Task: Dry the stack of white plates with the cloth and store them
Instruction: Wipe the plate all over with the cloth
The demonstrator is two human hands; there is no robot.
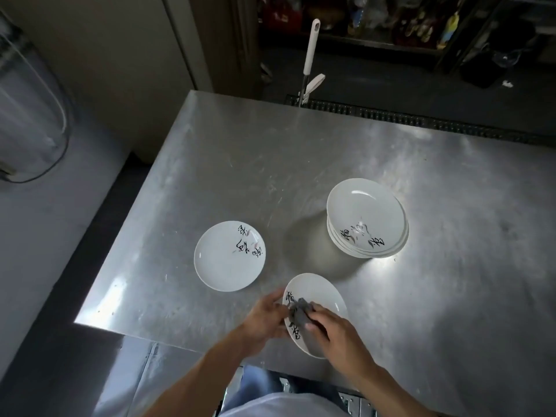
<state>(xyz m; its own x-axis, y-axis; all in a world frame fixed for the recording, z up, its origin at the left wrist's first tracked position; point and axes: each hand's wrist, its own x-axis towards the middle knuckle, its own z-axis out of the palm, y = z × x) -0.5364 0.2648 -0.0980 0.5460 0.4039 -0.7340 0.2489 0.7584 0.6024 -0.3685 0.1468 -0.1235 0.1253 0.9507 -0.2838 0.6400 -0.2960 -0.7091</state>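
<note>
A white plate with black brush writing is held tilted above the near part of the steel table. My left hand grips its left rim. My right hand holds a small grey cloth and presses it on the plate's face. A stack of several like plates stands to the right. One single plate lies flat on the table to the left.
A white-handled tool leans behind the table's far edge. A dark floor grate runs along that edge. A clear plastic container is at far left. Dark shelves with goods fill the back.
</note>
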